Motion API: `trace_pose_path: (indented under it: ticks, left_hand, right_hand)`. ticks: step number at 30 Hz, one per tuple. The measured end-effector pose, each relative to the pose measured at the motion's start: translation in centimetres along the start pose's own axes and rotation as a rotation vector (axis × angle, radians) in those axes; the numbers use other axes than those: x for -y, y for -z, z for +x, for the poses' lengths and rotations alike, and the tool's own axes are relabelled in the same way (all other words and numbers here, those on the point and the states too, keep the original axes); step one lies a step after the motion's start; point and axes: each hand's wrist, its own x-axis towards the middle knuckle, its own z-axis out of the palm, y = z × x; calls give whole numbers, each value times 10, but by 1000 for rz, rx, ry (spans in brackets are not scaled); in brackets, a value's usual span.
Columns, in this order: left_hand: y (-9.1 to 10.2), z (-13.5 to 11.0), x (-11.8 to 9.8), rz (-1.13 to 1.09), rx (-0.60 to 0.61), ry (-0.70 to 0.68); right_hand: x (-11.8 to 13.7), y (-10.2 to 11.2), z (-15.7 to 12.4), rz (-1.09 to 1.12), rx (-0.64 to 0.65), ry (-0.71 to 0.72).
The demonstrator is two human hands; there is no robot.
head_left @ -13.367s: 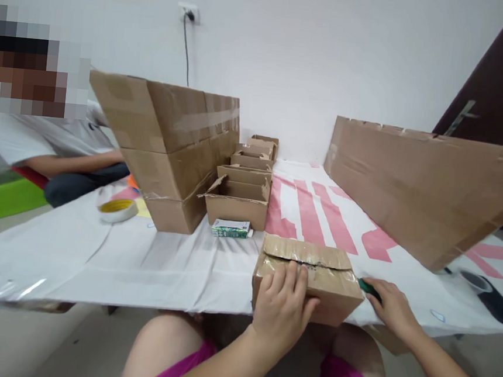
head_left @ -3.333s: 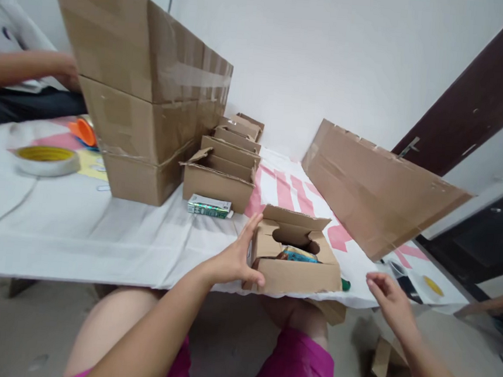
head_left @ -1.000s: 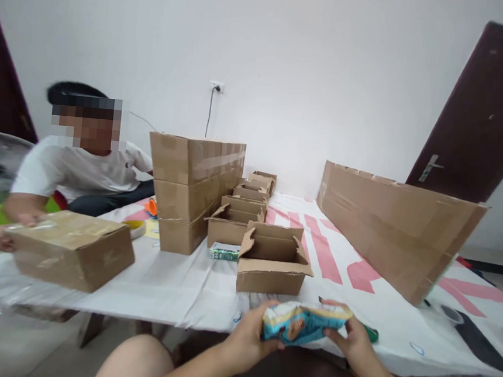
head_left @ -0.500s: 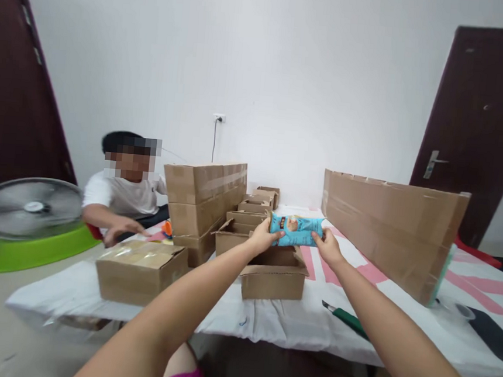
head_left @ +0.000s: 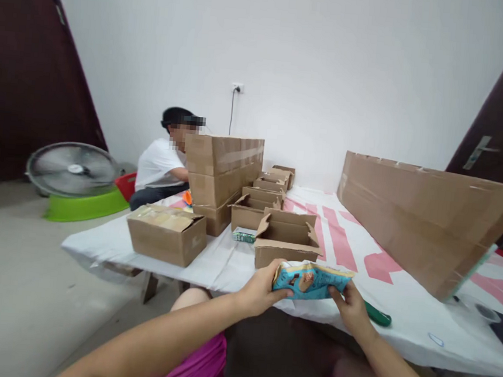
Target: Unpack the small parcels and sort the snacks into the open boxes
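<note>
Grips a blue packet [head_left: 313,283] with the fingers of the left hand [head_left: 262,289] closed on one end and those of the right hand [head_left: 354,309] on the other. Holds it in front of the nearest open carton [head_left: 277,258]. Has a green handle [head_left: 378,315] to the carton's near right, a small green box [head_left: 244,236] just to its left and a taped box [head_left: 163,239] farther left.

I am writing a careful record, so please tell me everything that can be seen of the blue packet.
The blue packet is an oblong, slightly crumpled pouch that looks like thin plastic film. A cream-yellow strip runs along its upper edge, and a brown-and-tan picture is on its front; the lettering is too small to read. It is roughly level lengthwise, gripped by the left hand and right hand at opposite ends, on the near side of an open box.
</note>
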Motion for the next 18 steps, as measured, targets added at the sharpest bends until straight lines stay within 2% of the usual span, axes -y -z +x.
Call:
trace_pose_path:
  ticks: [2, 5, 10, 14, 18]
  left_hand:
    - [-11, -5, 24, -29, -17, 85]
    - [-20, -1, 53, -55, -102, 166]
    - [-19, -8, 75, -127, -263, 208]
    - [-2, -8, 92, -208, -491, 290]
    - [31, 27, 125, -329, -708, 467]
  right_hand:
    - [-17, -9, 1, -26, -30, -68]
    - [-32, -27, 13, -43, -35, -88]
    - [-47, -51, 27, -80, -25, -108]
    - [-63, -53, 23, -175, -37, -154]
    - [-70, -49, 20, -241, -41, -188]
